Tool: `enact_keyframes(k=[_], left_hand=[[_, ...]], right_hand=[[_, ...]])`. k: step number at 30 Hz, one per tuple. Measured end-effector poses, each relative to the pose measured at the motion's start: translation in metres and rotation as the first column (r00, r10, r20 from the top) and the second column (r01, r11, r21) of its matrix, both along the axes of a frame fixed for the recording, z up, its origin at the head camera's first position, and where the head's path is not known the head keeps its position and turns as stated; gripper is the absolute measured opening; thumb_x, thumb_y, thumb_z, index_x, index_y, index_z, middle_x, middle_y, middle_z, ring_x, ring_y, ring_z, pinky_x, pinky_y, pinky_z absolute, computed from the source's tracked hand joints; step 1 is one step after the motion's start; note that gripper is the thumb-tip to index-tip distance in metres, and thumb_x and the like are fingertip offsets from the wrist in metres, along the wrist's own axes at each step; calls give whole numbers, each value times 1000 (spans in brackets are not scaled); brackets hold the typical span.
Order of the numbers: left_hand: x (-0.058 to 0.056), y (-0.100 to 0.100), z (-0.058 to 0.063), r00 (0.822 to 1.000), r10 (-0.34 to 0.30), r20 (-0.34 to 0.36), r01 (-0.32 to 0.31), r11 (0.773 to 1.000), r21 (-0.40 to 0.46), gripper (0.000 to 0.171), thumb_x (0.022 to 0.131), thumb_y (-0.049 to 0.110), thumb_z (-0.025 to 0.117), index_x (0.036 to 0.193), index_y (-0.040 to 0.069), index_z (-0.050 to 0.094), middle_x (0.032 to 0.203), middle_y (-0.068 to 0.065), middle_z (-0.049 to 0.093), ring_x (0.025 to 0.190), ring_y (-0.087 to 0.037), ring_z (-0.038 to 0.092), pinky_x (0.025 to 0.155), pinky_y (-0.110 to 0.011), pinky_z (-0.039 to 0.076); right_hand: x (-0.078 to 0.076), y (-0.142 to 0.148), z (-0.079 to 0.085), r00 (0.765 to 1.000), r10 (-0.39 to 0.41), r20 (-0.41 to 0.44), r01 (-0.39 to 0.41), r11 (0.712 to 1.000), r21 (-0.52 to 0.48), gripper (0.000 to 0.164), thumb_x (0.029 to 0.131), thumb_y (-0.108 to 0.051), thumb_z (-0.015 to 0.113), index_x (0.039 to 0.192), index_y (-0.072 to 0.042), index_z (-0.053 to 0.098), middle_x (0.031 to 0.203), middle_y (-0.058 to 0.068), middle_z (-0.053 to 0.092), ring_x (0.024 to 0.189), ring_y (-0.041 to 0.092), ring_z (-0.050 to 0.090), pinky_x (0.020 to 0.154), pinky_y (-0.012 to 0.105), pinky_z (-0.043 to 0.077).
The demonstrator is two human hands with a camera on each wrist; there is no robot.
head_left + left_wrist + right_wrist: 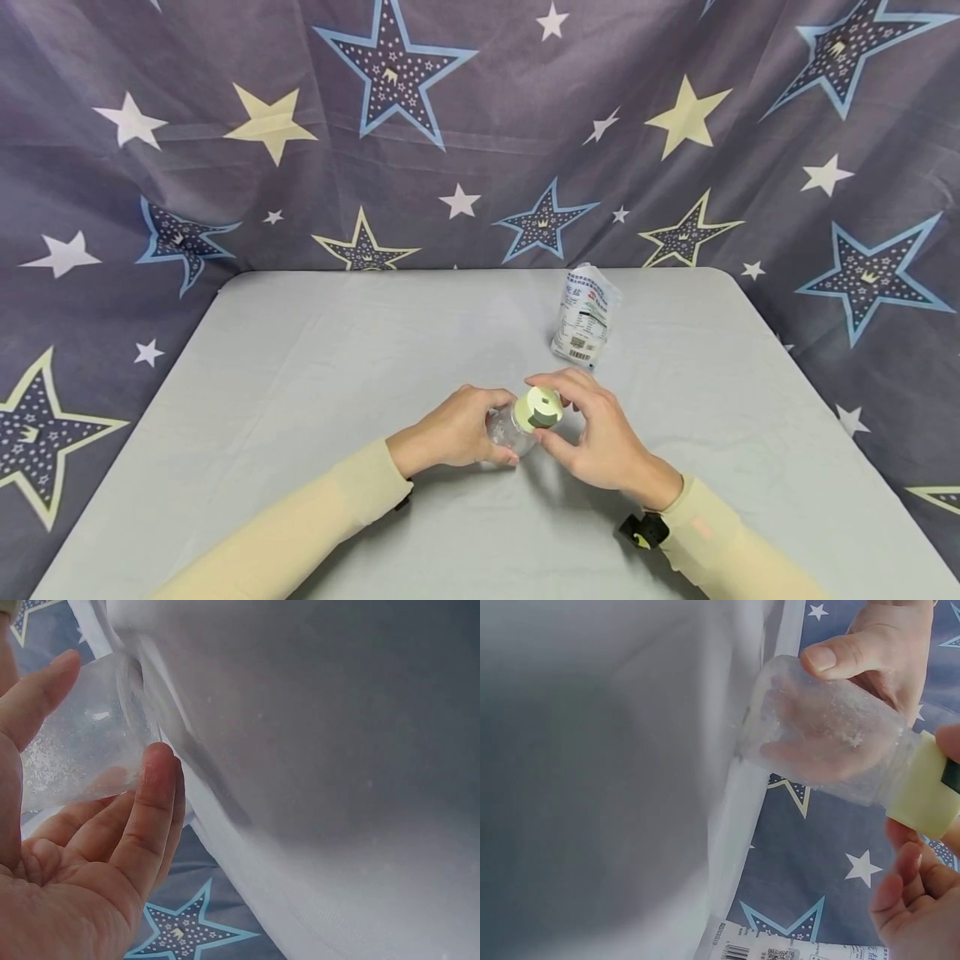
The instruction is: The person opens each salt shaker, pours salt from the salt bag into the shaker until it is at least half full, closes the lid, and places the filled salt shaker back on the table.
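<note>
A clear seasoning jar [506,431] with a pale yellow cap [529,407] is near the middle of the table, tilted toward the right. My left hand [459,429] grips its clear body between thumb and fingers. My right hand [600,432] holds the cap, thumb on the near side and fingers on the far side. A dark green piece shows on the cap. White grains are visible through the jar [90,712] in the left wrist view. In the right wrist view the cap [919,791] sits on the jar's neck.
Behind my right hand, a white printed bag [583,321] with a barcode stands on the pale table cloth [337,358]. A dark curtain with stars [420,167] hangs behind the table and at both sides. Each wrist wears a dark device.
</note>
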State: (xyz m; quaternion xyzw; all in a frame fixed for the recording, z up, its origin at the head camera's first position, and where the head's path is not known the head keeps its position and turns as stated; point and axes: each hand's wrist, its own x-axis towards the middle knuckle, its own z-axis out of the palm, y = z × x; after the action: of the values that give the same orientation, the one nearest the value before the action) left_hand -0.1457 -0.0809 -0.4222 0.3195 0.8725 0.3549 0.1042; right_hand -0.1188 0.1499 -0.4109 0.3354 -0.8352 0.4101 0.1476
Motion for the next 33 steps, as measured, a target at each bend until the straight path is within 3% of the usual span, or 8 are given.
enact_keyframes(k=[8, 18, 26, 33], left_hand=[[0, 0, 0, 1000, -2, -5, 2, 1000, 5, 58, 69, 22, 97, 120, 12, 71, 104, 2, 74, 77, -6, 64, 71, -25, 54], [0, -3, 0, 1000, 6, 1, -6, 1000, 3, 61, 69, 24, 98, 122, 13, 70, 108, 3, 74, 81, -8, 64, 74, -26, 53], [1, -5, -1, 999, 21, -29, -22, 1000, -14, 60, 68, 26, 98, 120, 15, 71, 105, 6, 74, 78, -9, 63, 72, -27, 52], [2, -7, -1, 998, 41, -37, -43, 998, -45, 64, 68, 29, 98, 124, 15, 71, 106, 6, 74, 85, -11, 64, 77, -30, 51]], right_hand=[[-1, 1, 4, 1000, -10, -12, 10, 1000, -23, 59, 73, -9, 84, 130, -11, 66, 114, -5, 67, 90, 12, 56, 74, 32, 48], [-2, 4, 7, 999, -34, -17, 33, 998, -55, 58, 74, -10, 84, 129, -10, 66, 113, -5, 67, 87, 12, 55, 73, 36, 48], [-4, 8, 7, 998, -44, -34, 42, 996, -72, 57, 75, -8, 85, 128, -11, 67, 115, -4, 68, 86, 11, 54, 74, 28, 46], [-3, 11, 8, 998, -67, -2, 67, 996, -61, 57, 74, -10, 87, 128, -11, 67, 115, -6, 68, 87, 11, 55, 74, 37, 49]])
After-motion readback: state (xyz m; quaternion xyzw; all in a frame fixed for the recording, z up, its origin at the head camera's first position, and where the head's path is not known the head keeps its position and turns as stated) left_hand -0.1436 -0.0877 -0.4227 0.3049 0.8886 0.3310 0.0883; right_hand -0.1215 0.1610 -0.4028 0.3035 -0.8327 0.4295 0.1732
